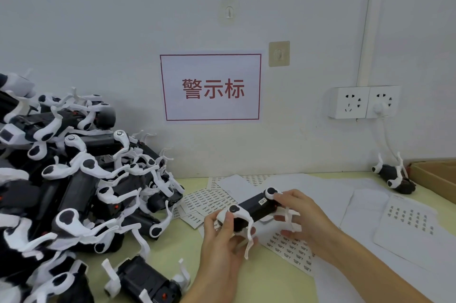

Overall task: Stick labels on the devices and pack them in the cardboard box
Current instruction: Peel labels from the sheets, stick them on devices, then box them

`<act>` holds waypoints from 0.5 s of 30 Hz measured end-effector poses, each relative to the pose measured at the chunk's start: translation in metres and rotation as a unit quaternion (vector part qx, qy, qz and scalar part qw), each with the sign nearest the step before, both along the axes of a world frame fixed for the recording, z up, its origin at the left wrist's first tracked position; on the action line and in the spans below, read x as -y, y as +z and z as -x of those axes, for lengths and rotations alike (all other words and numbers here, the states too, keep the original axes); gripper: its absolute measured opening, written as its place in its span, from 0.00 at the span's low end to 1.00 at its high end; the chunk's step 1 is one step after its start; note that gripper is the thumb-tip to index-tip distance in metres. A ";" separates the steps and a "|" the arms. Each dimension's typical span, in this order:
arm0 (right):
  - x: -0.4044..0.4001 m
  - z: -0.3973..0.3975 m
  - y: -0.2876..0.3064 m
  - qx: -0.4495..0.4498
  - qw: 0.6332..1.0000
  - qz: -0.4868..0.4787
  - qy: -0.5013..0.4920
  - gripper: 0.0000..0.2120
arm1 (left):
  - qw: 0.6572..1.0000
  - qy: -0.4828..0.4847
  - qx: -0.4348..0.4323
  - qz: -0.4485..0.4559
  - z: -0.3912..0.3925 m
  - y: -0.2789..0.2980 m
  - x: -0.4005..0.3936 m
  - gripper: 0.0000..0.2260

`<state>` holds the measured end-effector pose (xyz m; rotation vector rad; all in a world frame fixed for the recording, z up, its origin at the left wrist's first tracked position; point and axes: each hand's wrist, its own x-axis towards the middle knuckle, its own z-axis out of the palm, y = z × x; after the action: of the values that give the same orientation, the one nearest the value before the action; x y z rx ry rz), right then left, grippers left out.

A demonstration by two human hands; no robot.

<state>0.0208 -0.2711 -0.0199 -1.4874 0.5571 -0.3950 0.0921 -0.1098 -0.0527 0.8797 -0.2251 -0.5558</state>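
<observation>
I hold a black device with white arms (254, 209) above the table, just below centre. A small white label sits on its top face near the right end. My left hand (222, 236) grips its near end, thumb on a white arm. My right hand (298, 211) pinches its far end, fingertips by the round black cap. A large pile of like devices (74, 179) fills the left. One more device (394, 178) lies at the far right beside the cardboard box (434, 176). Label sheets (291, 246) lie under my hands.
White backing sheets with a few labels (407, 221) cover the right of the yellow-green table. More label strips (207, 200) lie by the pile. A red-framed sign (211, 88) and a double wall socket (365, 102) with a plugged cable are on the wall.
</observation>
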 end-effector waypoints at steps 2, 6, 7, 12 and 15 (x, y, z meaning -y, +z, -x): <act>0.004 0.004 0.004 0.007 1.000 -0.013 0.023 0.22 | 1.000 -0.003 -0.004 0.009 0.000 0.001 -0.001 0.14; 0.005 0.008 0.010 0.029 0.996 -0.043 0.067 0.20 | 1.000 -0.010 0.000 0.013 0.001 0.002 -0.001 0.18; 0.004 0.008 0.012 0.044 0.994 -0.056 0.079 0.18 | 1.000 -0.007 -0.001 0.014 0.001 0.003 -0.001 0.17; 0.008 0.012 0.013 0.068 0.986 -0.049 0.143 0.24 | 1.000 -0.003 0.000 0.024 0.000 0.004 0.000 0.15; 0.011 0.014 0.014 0.067 0.982 -0.060 0.165 0.18 | 1.000 -0.003 0.008 0.021 0.000 0.001 0.000 0.17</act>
<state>0.0072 -0.2821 -0.0062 -1.3938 0.2157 -0.1957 0.0922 -0.1098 -0.0513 0.8424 -0.2539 -0.5482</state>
